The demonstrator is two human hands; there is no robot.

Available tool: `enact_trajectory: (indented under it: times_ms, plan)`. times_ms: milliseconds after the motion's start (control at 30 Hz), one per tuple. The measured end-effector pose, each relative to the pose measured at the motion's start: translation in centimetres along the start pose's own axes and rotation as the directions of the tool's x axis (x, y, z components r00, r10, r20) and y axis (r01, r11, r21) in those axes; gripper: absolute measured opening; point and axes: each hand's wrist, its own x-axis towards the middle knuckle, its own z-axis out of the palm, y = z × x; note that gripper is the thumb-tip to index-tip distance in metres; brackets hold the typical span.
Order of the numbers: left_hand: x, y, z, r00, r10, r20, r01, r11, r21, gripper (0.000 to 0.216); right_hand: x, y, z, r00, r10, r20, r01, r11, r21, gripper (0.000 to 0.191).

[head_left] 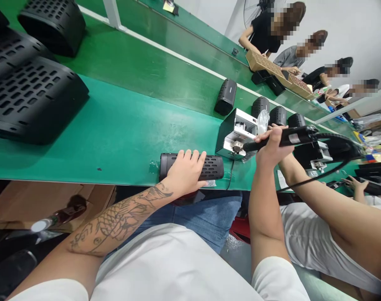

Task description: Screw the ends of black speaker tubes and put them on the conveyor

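Note:
My left hand (185,171) lies over a black perforated speaker shell (215,166) that rests lengthwise near the front edge of the green bench (115,133); the fingers curl over its top. My right hand (272,146) is wrapped round a black electric screwdriver (290,137) with a cable trailing to the right. The driver's tip points left at the small silver screw feeder box (232,129), touching or nearly touching its front tray.
Large black perforated shells (30,96) are stacked at the far left. More small black speaker shells (225,97) stand along the belt behind the feeder. A co-worker's arm (331,209) reaches in close on my right. Other people sit further along the line by cardboard trays (272,69).

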Motion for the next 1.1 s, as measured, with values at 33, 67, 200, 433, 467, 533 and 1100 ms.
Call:
enact_trajectory:
  times_ms: [33, 67, 200, 433, 467, 533, 1100]
  plan:
    - [-0.3, -0.3, -0.1, 1.000, 0.017, -0.006, -0.017, 1.000, -0.015, 0.107, 0.3, 1.0, 0.0, 1.000, 0.017, 0.022, -0.016, 1.000, -0.027, 0.047]
    - [-0.7, -0.8, -0.2, 0.999, 0.031, -0.016, -0.032, 0.999, -0.025, 0.107, 0.4, 1.8, 0.0, 0.998, 0.037, 0.042, -0.035, 0.998, -0.042, 0.048]
    - [-2.9, -4.2, -0.7, 0.998, 0.021, -0.066, -0.025, 0.998, -0.063, 0.104, -0.3, 2.7, -0.4, 0.997, 0.068, 0.025, -0.067, 0.997, -0.042, 0.049]
    - [-6.5, -9.5, 1.1, 0.992, 0.010, -0.127, -0.048, 0.953, -0.301, 0.098, -2.9, -3.6, -0.5, 0.990, 0.125, 0.069, -0.134, 0.981, 0.138, 0.037]
    - [-6.8, -9.7, 1.6, 0.991, 0.010, -0.130, -0.053, 0.939, -0.339, 0.096, -3.7, -5.1, -0.3, 0.987, 0.118, 0.113, -0.137, 0.974, 0.181, 0.037]
    - [-7.0, -9.8, 2.4, 0.989, 0.002, -0.148, -0.062, 0.912, -0.405, 0.093, -5.6, -8.0, 0.3, 0.965, 0.094, 0.246, -0.158, 0.953, 0.258, 0.038]
    - [-6.8, -9.6, 3.1, 0.978, -0.025, -0.208, -0.089, 0.850, -0.520, 0.093, -11.5, -10.2, 5.6, 0.765, 0.087, 0.639, -0.388, 0.853, 0.349, 0.030]
